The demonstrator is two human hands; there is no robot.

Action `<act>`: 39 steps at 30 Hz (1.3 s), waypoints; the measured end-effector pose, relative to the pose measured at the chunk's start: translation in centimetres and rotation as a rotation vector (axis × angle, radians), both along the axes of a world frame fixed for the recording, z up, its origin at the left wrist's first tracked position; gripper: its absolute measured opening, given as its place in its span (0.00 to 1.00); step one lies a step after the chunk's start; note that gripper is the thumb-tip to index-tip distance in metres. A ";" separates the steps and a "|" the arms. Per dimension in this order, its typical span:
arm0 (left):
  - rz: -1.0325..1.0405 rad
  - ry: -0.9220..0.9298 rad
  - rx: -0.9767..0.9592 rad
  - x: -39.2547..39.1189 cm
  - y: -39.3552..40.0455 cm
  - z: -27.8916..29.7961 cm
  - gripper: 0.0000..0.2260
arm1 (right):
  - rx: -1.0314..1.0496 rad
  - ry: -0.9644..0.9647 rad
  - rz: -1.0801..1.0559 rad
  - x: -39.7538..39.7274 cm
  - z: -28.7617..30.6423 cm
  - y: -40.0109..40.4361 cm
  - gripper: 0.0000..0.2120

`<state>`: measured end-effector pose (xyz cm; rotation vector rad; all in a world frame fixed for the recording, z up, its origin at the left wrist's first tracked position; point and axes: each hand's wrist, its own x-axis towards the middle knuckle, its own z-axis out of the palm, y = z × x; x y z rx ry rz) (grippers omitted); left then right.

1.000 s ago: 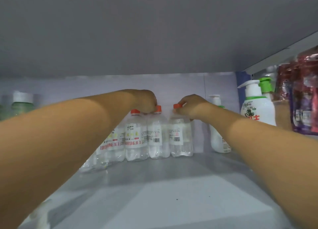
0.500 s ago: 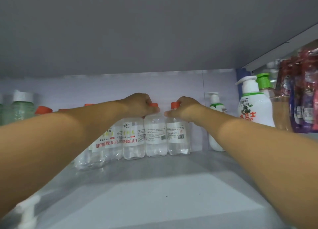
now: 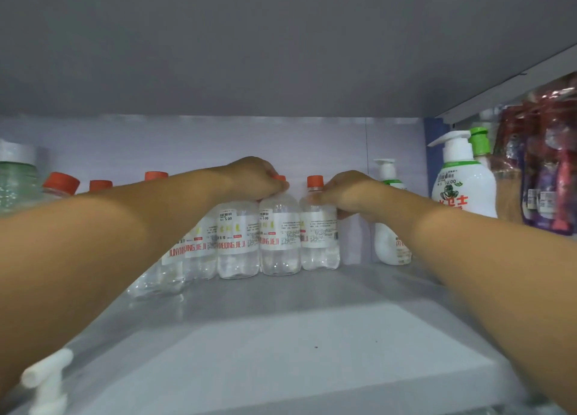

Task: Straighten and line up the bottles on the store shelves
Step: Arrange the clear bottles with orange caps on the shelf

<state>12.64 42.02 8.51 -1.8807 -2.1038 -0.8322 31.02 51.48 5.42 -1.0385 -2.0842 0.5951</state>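
A row of several clear bottles with orange caps and white labels stands at the back of the grey shelf (image 3: pixel 281 336). My left hand (image 3: pixel 253 177) grips the top of the second bottle from the right (image 3: pixel 279 243), covering most of its cap. My right hand (image 3: pixel 343 193) holds the shoulder of the rightmost bottle (image 3: pixel 318 243) just below its orange cap (image 3: pixel 314 181). Both bottles stand upright and touch each other. My left forearm hides the upper parts of the bottles further left.
A white pump bottle (image 3: pixel 390 227) stands right of the row near the back wall. A bigger white pump bottle (image 3: pixel 462 183) and red-purple pouches (image 3: pixel 546 165) fill the right side. A green bottle (image 3: pixel 15 180) stands far left. A white pump head (image 3: pixel 46 374) pokes up at the lower left.
The view has shifted slightly and more orange caps show at the left. My right hand has slid from the cap down to the shoulder of the rightmost bottle.
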 end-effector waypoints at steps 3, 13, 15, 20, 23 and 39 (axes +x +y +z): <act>-0.025 -0.010 -0.031 0.0 -0.2 0.3 0.16 | -0.062 0.026 0.050 0.6 0.3 0.0 0.19; 0.113 0.090 0.029 0.1 0.7 0.0 0.24 | -0.049 0.005 0.090 0.6 0.0 -1.6 0.16; 0.166 0.170 0.041 0.4 0.8 -0.2 0.25 | -0.091 0.018 0.114 0.9 0.2 -1.4 0.16; 0.072 0.125 0.020 0.1 0.4 -0.1 0.19 | -0.075 -0.015 0.097 0.9 -0.2 -1.3 0.20; -0.011 0.003 -0.007 -0.4 0.1 0.1 0.14 | -0.062 0.009 0.092 0.7 -0.3 -1.7 0.19; 0.106 0.060 0.029 0.1 1.1 -0.2 0.17 | -0.112 -0.023 0.091 0.4 -0.3 -2.0 0.17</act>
